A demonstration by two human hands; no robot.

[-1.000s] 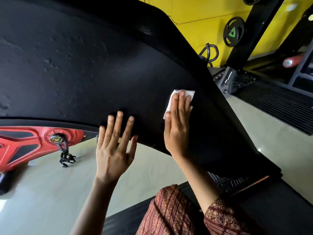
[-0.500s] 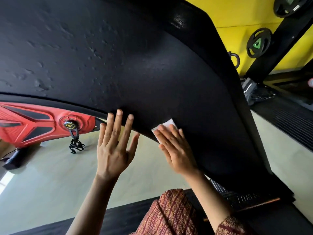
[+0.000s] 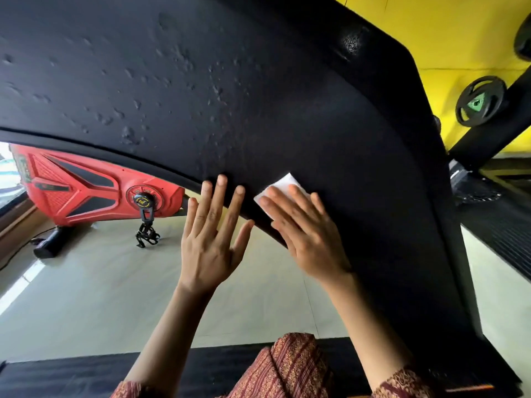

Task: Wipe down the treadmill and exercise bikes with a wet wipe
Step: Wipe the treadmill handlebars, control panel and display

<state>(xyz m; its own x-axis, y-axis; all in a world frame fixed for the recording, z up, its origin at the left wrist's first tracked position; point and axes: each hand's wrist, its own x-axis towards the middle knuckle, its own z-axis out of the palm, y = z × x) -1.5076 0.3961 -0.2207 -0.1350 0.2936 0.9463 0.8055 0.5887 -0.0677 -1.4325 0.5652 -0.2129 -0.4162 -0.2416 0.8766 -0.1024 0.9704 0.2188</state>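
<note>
The wet wipe [image 3: 283, 186] is drawn back across the treadmill belt [image 3: 201, 81] to its left edge, pressed flat under the straight-fingered right hand [image 3: 307, 239]. The left hand [image 3: 212, 242] is held spread, empty, fingertips on that edge. Another strip is likely covered; the red exercise bike [image 3: 86, 193] is left for later.

A black weight plate [image 3: 479, 101] with a green centre hangs on the yellow wall [image 3: 448, 47]. Above it, at the right edge of the view, part of a second dark plate [image 3: 524, 35] shows. A thick black slanted post [image 3: 494, 133] crosses just beside and below the weight plate. Lower still lies a ribbed black floor mat [image 3: 500, 237]. Far to the lower left of the weight plate spreads a pale, glossy tiled floor [image 3: 100, 297], bordered nearest the camera by a dark mat [image 3: 71, 377].
</note>
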